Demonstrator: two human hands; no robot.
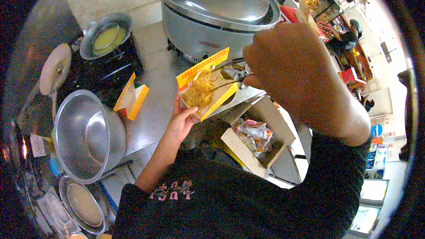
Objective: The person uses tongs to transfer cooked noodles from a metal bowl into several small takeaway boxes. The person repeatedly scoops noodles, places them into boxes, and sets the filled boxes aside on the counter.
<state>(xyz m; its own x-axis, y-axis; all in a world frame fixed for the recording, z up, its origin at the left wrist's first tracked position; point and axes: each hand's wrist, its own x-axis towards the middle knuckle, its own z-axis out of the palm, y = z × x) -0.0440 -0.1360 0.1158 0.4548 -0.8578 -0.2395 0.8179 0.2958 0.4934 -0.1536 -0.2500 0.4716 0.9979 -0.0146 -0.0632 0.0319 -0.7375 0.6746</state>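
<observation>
Here's the left hand (183,117), wrapped around the near left edge of an open yellow-and-red cardboard box (221,102), thumb over the rim, holding it tilted above the near edge of the shiny metal desk (152,110). In from the right comes the right hand (270,57), closed in a fist around a pair of thin dark tongs (230,82), whose prongs reach into the box. Whether the tips are pinching anything, I can't tell.

And look inside: a tangled heap of golden-yellow noodles (198,94) is already in there, bunched toward the near left end. So the filling looks well under way, by my judgement, but the box isn't closed; its lid stands up on the far side, leaving that fold undone.

Just left, a second yellow-and-white folded carton (133,99) stands open on the desk, and no noodles show in it. Past that sits a big, round stainless-steel bowl (86,137), its inside bare metal. Far left, a metal pan of yellowish liquid (106,40); straight ahead, a huge grey lidded metal cooker (190,35). Near right, a brown cardboard carton (279,148) holds colourful plastic packets (254,135).
</observation>
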